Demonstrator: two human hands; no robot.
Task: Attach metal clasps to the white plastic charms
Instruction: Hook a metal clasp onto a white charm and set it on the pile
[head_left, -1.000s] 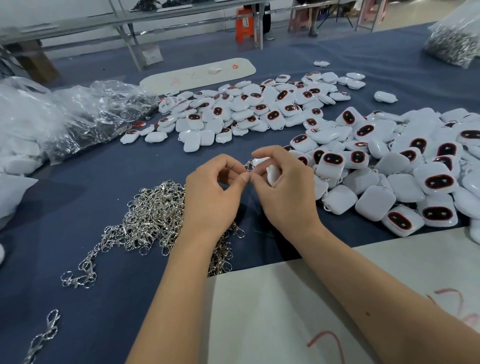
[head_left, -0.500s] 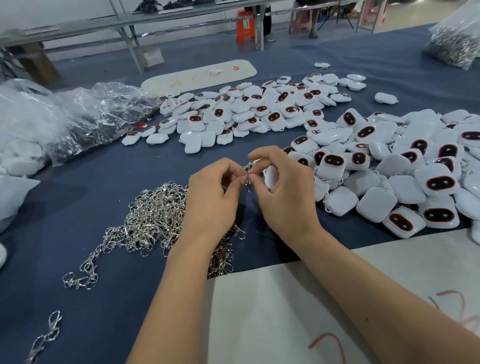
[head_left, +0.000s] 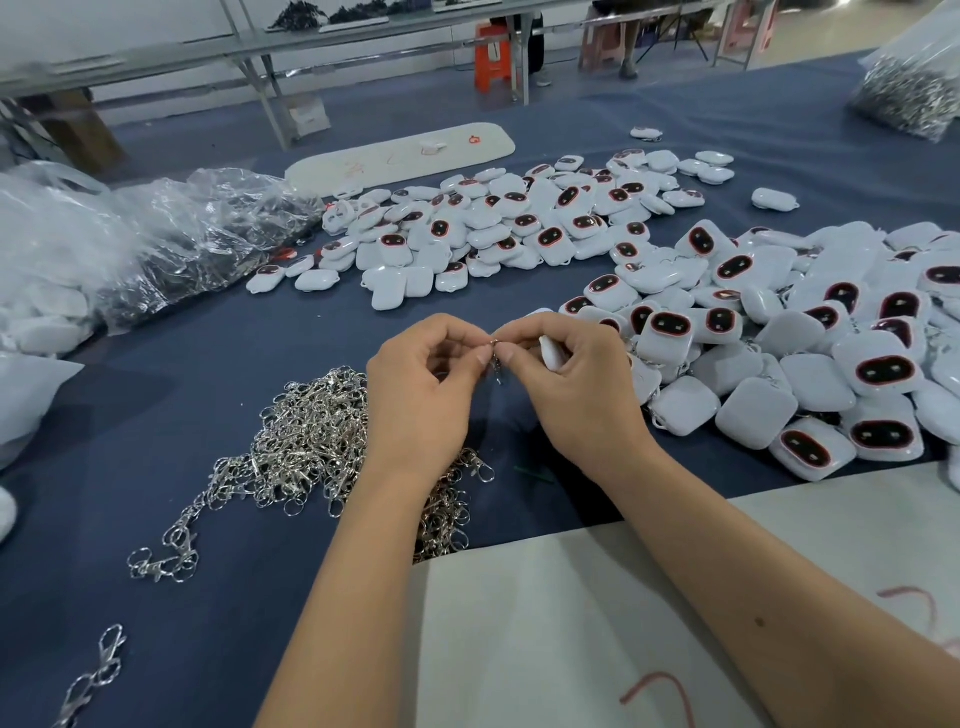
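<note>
I am holding one white charm (head_left: 551, 355) up over the middle of the tabletop (head_left: 291, 332), tucked in my right hand (head_left: 576, 384). It looks light, hard and smooth, likely slippery, so I am gripping its body with curled fingers and leaving the loop end free. My left hand (head_left: 421, 395) is pinching a thin metal clasp (head_left: 496, 358) at its ring, right against the charm. The clasp seems small and stiff, easy to drop.
</note>
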